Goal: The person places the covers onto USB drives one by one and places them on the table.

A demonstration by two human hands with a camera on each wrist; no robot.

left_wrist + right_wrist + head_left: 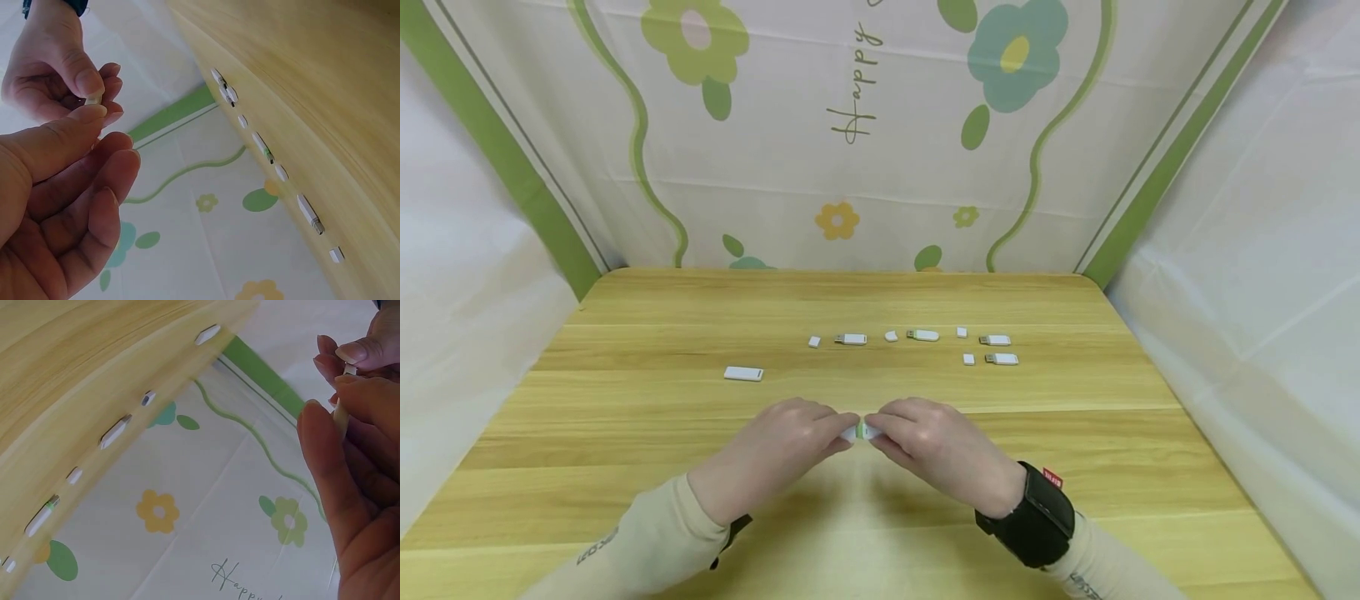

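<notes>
Over the front middle of the table, my two hands meet at a small white USB flash drive (861, 431) with a green band. My left hand (784, 446) pinches its left end between thumb and forefinger. The right hand (936, 446) pinches the opposite end in the same way. Fingertips cover most of the drive, leaving the middle with the green band visible between them. In the left wrist view a pale piece of the drive (94, 98) shows between the thumbs. The left hand's other fingers curl loosely beneath.
Farther back lie several uncapped white flash drives (852, 339), each with a small white cap (814, 342) at its left. One has a green band (922, 335). A closed white drive (743, 373) lies at left on the wooden table (625, 433). A flowered cloth (775, 167) hangs behind.
</notes>
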